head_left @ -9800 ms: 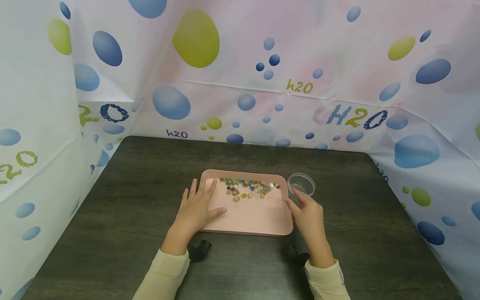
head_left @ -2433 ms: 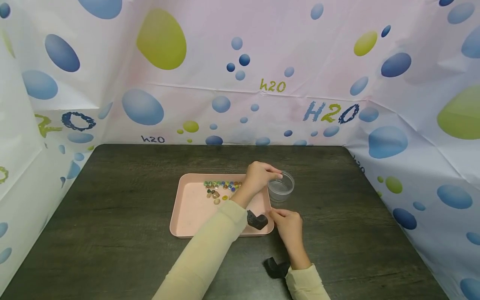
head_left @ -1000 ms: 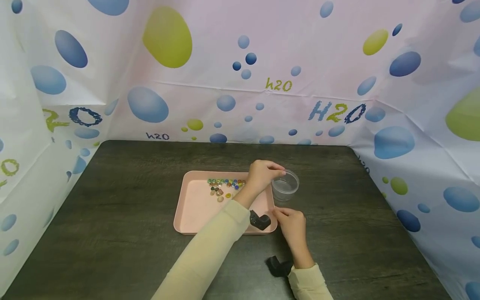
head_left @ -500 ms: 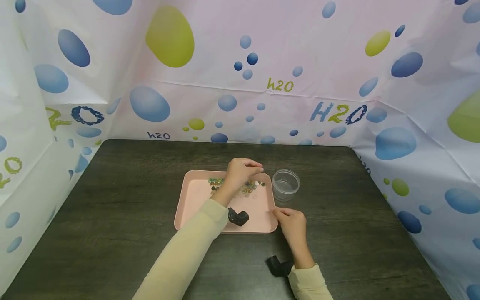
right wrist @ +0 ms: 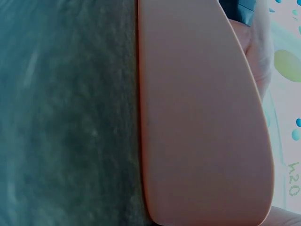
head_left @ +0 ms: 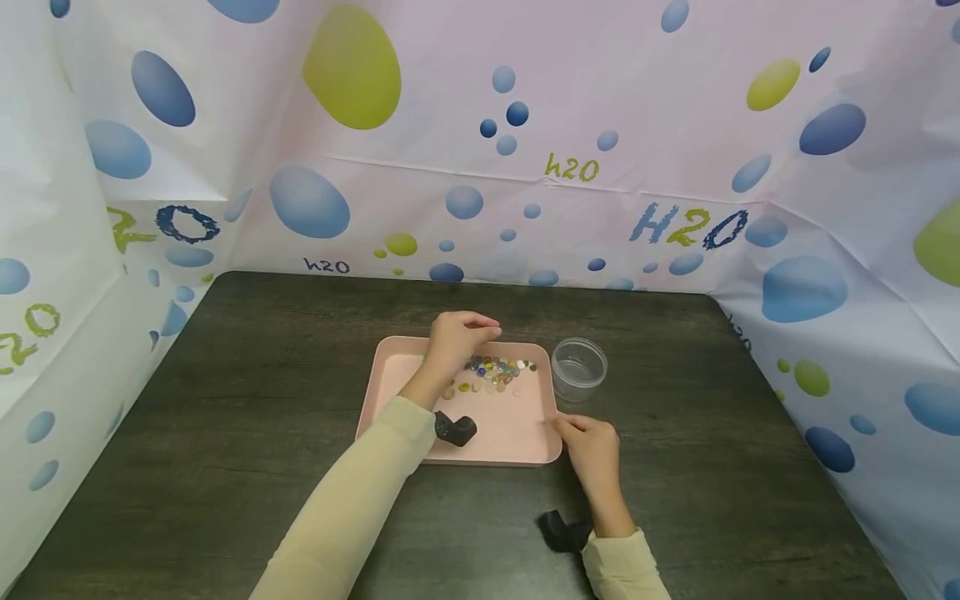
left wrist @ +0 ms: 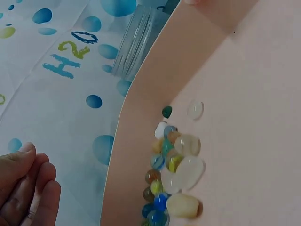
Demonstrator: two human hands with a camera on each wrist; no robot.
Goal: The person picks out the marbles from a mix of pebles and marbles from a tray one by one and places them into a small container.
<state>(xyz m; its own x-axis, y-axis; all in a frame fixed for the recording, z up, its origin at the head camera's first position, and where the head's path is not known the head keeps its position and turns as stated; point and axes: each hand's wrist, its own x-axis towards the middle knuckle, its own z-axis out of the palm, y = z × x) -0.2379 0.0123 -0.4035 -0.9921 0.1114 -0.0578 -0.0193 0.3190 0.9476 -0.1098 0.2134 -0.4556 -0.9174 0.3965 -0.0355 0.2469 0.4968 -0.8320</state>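
Head view: nearest, I see the right hand [head_left: 592,454] pinching the right rim of a pale pink rectangular tray [head_left: 510,435]. Near the tray's far side lie small coloured glass marbles [left wrist: 160,201] and pale pebbles [left wrist: 182,205], likely light, hard and slippery; I'd pinch each singly across its middle. Right of the tray, a clear round jar [head_left: 576,383] stands on the dark tabletop [head_left: 712,467]. Over the tray's far edge hangs the left hand [head_left: 452,343], fingers loosely bent, nothing visible in them.

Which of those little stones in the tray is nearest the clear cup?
The dark green stone, rightmost in the head view, past the white stone; all other visible stones lie farther from the cup.
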